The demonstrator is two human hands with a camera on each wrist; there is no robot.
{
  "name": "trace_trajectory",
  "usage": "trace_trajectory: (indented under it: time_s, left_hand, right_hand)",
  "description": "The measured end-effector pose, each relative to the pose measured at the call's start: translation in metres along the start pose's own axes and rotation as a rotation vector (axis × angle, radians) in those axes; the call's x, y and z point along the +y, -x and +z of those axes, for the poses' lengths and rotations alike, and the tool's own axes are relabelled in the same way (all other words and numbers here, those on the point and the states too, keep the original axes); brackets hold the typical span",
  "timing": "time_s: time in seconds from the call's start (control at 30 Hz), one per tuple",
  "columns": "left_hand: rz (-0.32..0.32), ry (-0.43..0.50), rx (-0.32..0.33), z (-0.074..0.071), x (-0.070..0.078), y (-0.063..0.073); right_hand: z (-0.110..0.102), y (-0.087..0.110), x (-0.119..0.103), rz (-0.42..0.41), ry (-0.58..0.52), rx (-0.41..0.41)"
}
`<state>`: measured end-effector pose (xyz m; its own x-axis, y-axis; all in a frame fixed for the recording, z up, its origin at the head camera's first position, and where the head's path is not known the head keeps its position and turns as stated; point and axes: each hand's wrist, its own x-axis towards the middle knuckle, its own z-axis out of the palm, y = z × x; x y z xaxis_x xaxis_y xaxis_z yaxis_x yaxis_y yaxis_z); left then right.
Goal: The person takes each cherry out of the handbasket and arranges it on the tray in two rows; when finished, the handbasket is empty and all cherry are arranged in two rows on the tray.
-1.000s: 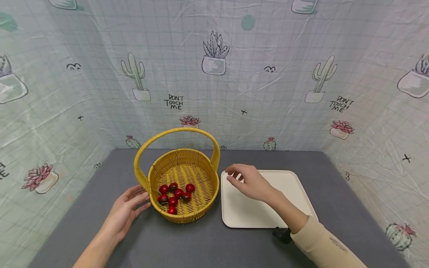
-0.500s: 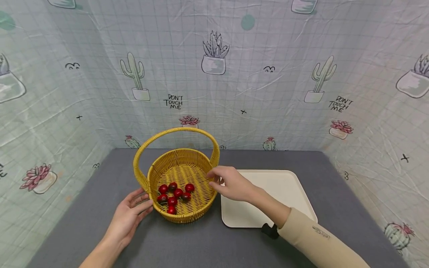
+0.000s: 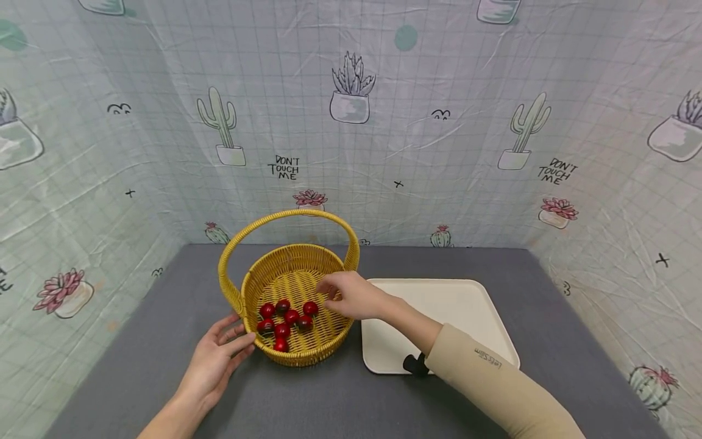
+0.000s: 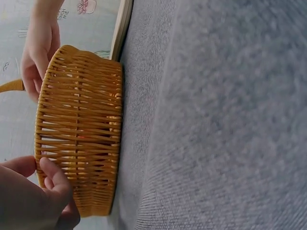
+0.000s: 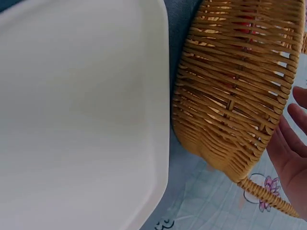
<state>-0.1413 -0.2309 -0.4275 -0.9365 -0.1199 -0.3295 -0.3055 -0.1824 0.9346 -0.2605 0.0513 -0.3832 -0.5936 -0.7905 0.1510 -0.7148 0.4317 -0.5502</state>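
Observation:
A yellow woven basket [image 3: 323,347] with a tall arched handle stands left of centre in the head view. Several glossy red round fruits, cherry-like [image 3: 292,316], lie together in its front left part. My left hand [image 3: 211,360] rests against the basket's left side, thumb at the rim and fingers on the outer wall; the left wrist view shows those fingertips [image 4: 53,172] on the weave. Reaching over the right rim, my right hand [image 3: 351,294] hovers inside the basket with loosely bent fingers, just right of the fruits, holding nothing visible.
A cream rectangular tray [image 3: 466,305] lies right of the basket, partly under my right forearm. A black wrist device [image 3: 415,364] hangs below the right sleeve. The grey tabletop [image 3: 307,402] meets a printed cloth backdrop [image 3: 384,152] behind and at both sides.
My right hand has moved left, from above the tray across the rim to over the basket's inside. The left hand has shifted slightly right and toward me along the rim. Basket and fruits have stayed put.

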Motion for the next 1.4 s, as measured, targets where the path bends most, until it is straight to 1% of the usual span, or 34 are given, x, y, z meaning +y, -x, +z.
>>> trace_trajectory:
  time_s: [0.27,0.37,0.5,0.73,1.0,1.17,1.4]
  left_hand:
    - [-0.008,0.001,0.012,0.003,0.001,0.001]
    - [-0.008,0.006,0.018,0.003,0.001,0.001]
    - [-0.004,0.011,0.016,0.002,0.0,0.001]
    - [-0.01,0.014,0.017,0.001,0.0,0.001]
    - [-0.006,0.012,0.012,0.002,0.0,0.0]
    - [-0.005,0.007,0.009,0.003,0.001,0.0]
    - [-0.013,0.011,0.009,0.003,0.002,0.002]
  right_hand:
    - [0.007,-0.018,0.009,0.053,-0.017,-0.122]
    - [0.01,-0.024,0.009,0.073,-0.033,-0.162]
    - [0.015,-0.034,0.006,0.096,-0.017,-0.192]
    - [0.028,-0.045,0.007,0.132,0.02,-0.208]
    - [0.039,-0.05,0.011,0.183,0.081,-0.216]
    - [0.036,-0.048,0.009,0.179,0.096,-0.205]
    - [0.023,-0.042,0.0,0.152,0.081,-0.131]
